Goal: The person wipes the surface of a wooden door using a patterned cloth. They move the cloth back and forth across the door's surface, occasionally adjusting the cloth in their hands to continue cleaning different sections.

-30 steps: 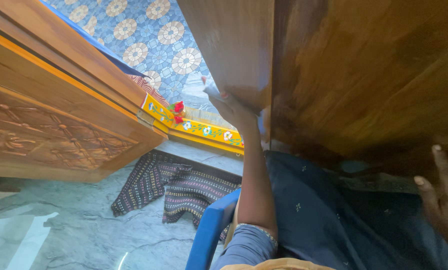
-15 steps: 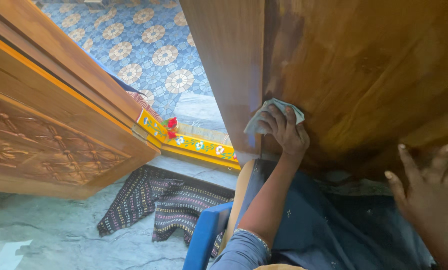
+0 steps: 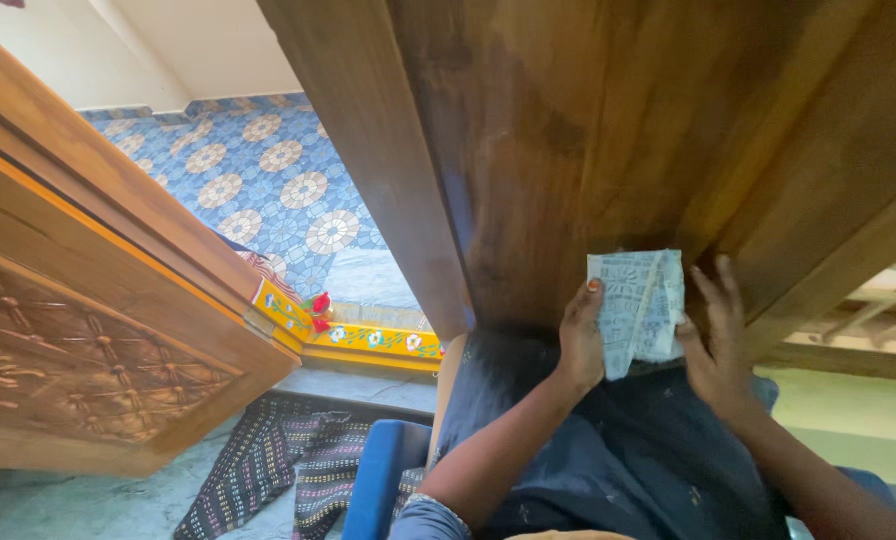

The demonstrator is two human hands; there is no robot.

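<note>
Fingers of the left hand (image 3: 581, 340) curled round the left edge of a folded pale cloth with a faint blue-grey print (image 3: 636, 308), thumb tip showing at its upper left corner, pressing it flat against a large dark-brown wooden door panel (image 3: 588, 130). Fingers of the right hand (image 3: 718, 340) spread fairly wide, laid on the wood and touching the right edge of the same cloth, not closed round it. Cloth held low on the panel, just above its bottom edge, between the two hands.

Below the hands, dark navy fabric with tiny pale dots (image 3: 608, 450) covering the lap; beside it, at the bottom edge of the view, the rounded blue plastic edge of a chair (image 3: 373, 480).

To the left, a carved light-brown wooden door leaf with floral relief (image 3: 78, 350), standing open. Between the two wooden pieces, a yellow painted threshold with small white and blue flowers (image 3: 368, 340), a small red flower ornament (image 3: 320, 305) resting at its left end. Beyond the threshold, blue floor tiles with round beige rosettes (image 3: 268, 190). On the grey stone floor (image 3: 48, 500) just inside the threshold, a rumpled dark striped woven mat (image 3: 268, 470). No containers in view.
</note>
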